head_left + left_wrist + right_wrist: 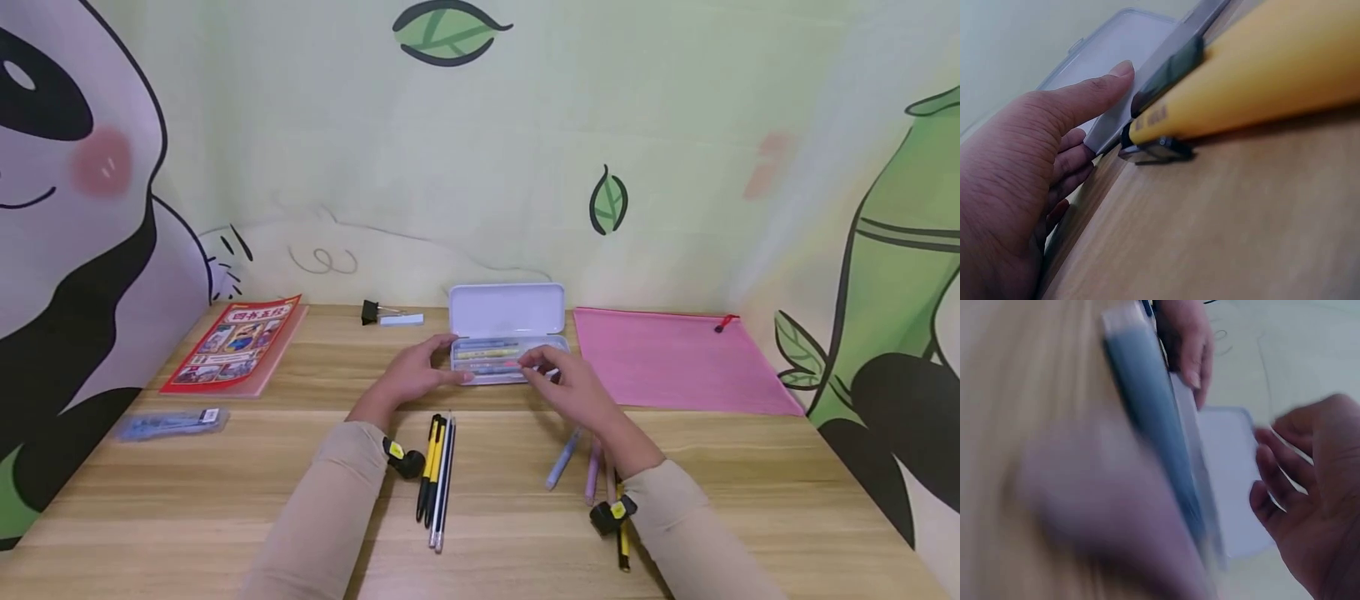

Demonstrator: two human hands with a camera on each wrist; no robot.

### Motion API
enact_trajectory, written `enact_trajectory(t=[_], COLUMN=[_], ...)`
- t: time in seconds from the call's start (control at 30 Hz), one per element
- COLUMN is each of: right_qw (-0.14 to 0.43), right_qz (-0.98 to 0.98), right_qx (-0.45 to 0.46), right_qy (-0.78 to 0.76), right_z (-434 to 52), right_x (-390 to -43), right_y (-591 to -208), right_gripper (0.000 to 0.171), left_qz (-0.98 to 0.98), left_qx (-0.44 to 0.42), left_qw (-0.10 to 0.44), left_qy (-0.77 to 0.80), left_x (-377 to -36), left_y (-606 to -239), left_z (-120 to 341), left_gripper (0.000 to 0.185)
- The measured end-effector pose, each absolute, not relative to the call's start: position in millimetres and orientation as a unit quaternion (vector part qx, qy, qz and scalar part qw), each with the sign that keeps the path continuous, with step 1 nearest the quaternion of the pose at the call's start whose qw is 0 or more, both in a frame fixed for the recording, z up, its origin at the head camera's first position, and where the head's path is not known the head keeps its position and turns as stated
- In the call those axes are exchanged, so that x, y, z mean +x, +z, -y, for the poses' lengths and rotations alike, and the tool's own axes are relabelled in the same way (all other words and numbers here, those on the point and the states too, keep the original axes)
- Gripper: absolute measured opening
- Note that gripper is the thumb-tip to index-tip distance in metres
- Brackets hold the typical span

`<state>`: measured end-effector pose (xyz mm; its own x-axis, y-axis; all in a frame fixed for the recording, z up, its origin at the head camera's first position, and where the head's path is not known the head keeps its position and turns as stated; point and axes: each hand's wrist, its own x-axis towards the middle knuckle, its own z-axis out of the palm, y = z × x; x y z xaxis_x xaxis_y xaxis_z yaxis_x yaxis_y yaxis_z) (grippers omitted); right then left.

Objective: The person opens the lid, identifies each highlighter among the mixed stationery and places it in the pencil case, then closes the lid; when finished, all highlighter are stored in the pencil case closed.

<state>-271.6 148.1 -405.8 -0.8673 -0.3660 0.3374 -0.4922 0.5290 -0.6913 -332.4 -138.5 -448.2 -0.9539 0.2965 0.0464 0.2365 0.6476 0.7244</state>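
Observation:
A pale pencil case [507,308] stands with its lid raised near the wall, and several pens, among them a yellow one [486,353], lie in its tray. My left hand [415,372] holds the case's left end, thumb along the front edge and fingers round the side. Over the front right of the tray hovers my right hand [566,383], its fingers loosely bent; in the right wrist view nothing shows between them. Yellow-black pens [432,467] and striped pencils [447,492] lie by my left forearm. Below my right hand are a blue pen [563,460] and a purple pen [593,471].
A red booklet [236,350] and a clear packet of blue pens [172,423] lie at the left. A black binder clip [370,312] and a light-blue bar [401,319] sit by the wall. A pink zip pouch [675,362] lies right of the case.

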Motion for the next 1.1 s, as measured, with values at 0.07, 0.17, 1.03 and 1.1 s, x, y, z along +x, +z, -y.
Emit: enact_trajectory(t=[0.07,0.17,1.03,1.1], right_qw=[0.053,0.008,0.018,0.017], right_qz=[0.868,0.867,0.852,0.848], right_qx=[0.276,0.292,0.377,0.375], right_qy=[0.409,0.405,0.362,0.373], right_z=[-162.8,-192.6,-197.9,-198.2], right_x=[-262.9,-256.6,-254.1,-254.5], right_y=[-403.9,-411.7,-448.3,-449.8], right_gripper=[0.018,0.016,0.023,0.020], left_qz=[-0.907,-0.906,-0.906,-0.906], left_qx=[0.145,0.145,0.154,0.153], left_qw=[0.039,0.040,0.035,0.037], left_qy=[0.393,0.395,0.392,0.392], left_x=[-331.2,-330.7,-334.9,-334.5], left_y=[-448.2,-448.8,-451.7,-451.4], left_z=[138.6,137.8,140.0,139.7], left_gripper=[0.094,0.093,0.097,0.097])
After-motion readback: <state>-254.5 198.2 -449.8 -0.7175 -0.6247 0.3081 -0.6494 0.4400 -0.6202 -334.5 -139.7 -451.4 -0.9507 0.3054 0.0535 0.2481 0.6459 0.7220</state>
